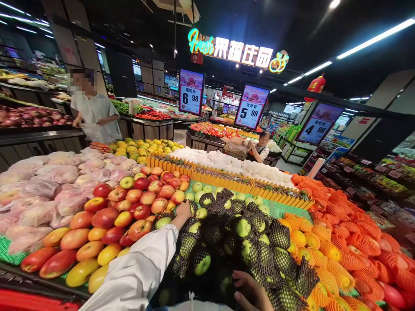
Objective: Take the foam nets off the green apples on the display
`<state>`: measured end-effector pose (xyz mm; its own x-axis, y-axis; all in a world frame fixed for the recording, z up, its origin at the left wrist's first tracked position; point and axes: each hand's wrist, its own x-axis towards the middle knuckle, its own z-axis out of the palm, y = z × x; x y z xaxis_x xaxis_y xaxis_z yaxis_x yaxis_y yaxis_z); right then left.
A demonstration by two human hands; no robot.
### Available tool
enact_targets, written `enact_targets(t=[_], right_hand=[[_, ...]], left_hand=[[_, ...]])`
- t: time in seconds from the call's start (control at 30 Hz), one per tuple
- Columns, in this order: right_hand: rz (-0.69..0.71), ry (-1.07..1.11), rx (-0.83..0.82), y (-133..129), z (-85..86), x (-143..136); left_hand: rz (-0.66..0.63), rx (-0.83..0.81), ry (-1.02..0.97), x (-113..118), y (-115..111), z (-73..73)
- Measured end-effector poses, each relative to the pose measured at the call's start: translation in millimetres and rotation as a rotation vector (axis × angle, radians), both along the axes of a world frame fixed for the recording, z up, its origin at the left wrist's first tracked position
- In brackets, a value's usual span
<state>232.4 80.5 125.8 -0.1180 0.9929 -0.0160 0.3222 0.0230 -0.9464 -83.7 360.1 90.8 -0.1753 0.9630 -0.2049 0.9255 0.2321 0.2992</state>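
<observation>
My left hand (183, 213), in a white sleeve, reaches forward to the border between the red apples (142, 212) and the green apples (201, 213). Its fingers are mostly hidden among the fruit there, so any grip cannot be made out. Beside its wrist lies a greenish apple (162, 222) in dark netting. Low in the view, my right hand (252, 290) is open, fingers apart, over the near side of the pile of green apples in black foam nets (202, 263). Nothing shows in that hand.
Bagged pink fruit (61, 175) lies left; orange-netted fruit (350, 233) lies right. A yellow slatted divider (223, 177) runs behind the green apples, with white-wrapped fruit (207, 157) beyond. One person (95, 110) stands at back left, another (259, 151) behind the display. Price screens (251, 106) hang above.
</observation>
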Motion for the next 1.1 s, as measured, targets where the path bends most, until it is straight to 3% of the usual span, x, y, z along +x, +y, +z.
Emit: enact_targets(t=[0.13,0.2,0.33,0.4,0.47,0.57,0.63,0.73,0.93,1.1], right_hand=[[0.093,-0.051,0.024,0.0,34.7,-18.0],[0.084,-0.026,0.04,-1.0,41.4,-23.2],[0.045,0.024,0.034,-1.8,30.3,-25.8],[0.034,0.024,0.011,-0.1,23.4,-25.0],[0.034,0.013,-0.008,3.0,21.4,-25.6],[0.043,0.006,-0.004,9.4,27.4,-31.9],[0.054,0.021,0.02,14.2,33.4,-39.5],[0.085,0.078,0.118,20.3,37.5,-52.2],[-0.041,0.159,0.244,21.2,26.5,-66.8],[-0.07,0.134,0.345,18.2,25.9,-67.4]], left_hand=[[-0.022,0.08,0.011,1.5,-5.6,7.7],[-0.008,0.134,0.014,-0.2,-12.8,16.9],[0.108,0.409,-0.142,-10.8,-43.1,44.7],[0.128,0.57,-0.35,-15.4,-67.9,56.2],[0.094,0.621,-0.62,-15.6,-97.8,60.9],[-0.001,0.523,-0.895,-5.7,-145.3,54.1],[-0.101,0.47,-0.894,5.7,-173.3,45.0],[-0.26,0.552,-0.773,23.9,-203.1,34.9],[-0.423,0.562,-0.657,45.4,-223.8,35.5],[-0.442,0.543,-0.594,47.1,-227.3,37.5]])
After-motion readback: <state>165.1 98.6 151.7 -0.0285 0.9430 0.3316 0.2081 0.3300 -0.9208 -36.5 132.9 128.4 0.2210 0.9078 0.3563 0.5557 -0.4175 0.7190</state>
